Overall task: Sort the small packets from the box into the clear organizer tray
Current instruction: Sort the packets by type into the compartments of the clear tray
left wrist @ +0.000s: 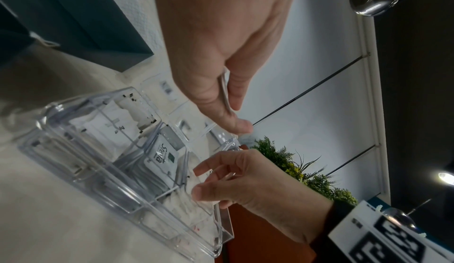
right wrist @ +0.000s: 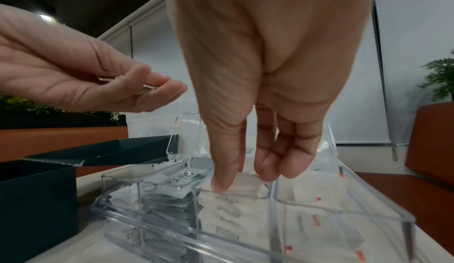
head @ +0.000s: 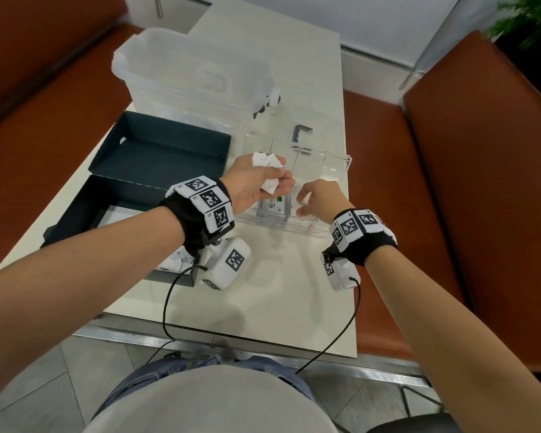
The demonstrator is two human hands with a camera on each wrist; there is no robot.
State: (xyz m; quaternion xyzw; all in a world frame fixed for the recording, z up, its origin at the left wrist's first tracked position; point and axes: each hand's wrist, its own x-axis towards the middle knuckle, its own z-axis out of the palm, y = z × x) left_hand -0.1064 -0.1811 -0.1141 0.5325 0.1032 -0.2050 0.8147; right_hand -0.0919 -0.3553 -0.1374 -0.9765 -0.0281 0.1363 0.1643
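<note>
The clear organizer tray [head: 341, 160] sits on the table, its compartments holding stacked packets, with a Stevia packet [head: 274, 203] on top of one stack. My left hand [head: 278, 179] hovers palm-up over the tray's left part and holds several white packets [head: 267, 160] between thumb and fingers. My right hand [head: 302, 201] points down into a middle compartment. In the right wrist view its thumb and fingertips [right wrist: 267, 170] pinch a white packet [right wrist: 245, 184] just above the stack there. The dark box [head: 75, 220] with more packets [head: 175, 264] lies to the left, partly hidden by my left forearm.
The box's dark lid [head: 169, 142] lies behind the box. A large translucent bin [head: 185, 67] stands at the back of the table. A small black L-shaped piece [head: 300, 132] lies beyond the tray. Orange bench seats flank the table on both sides.
</note>
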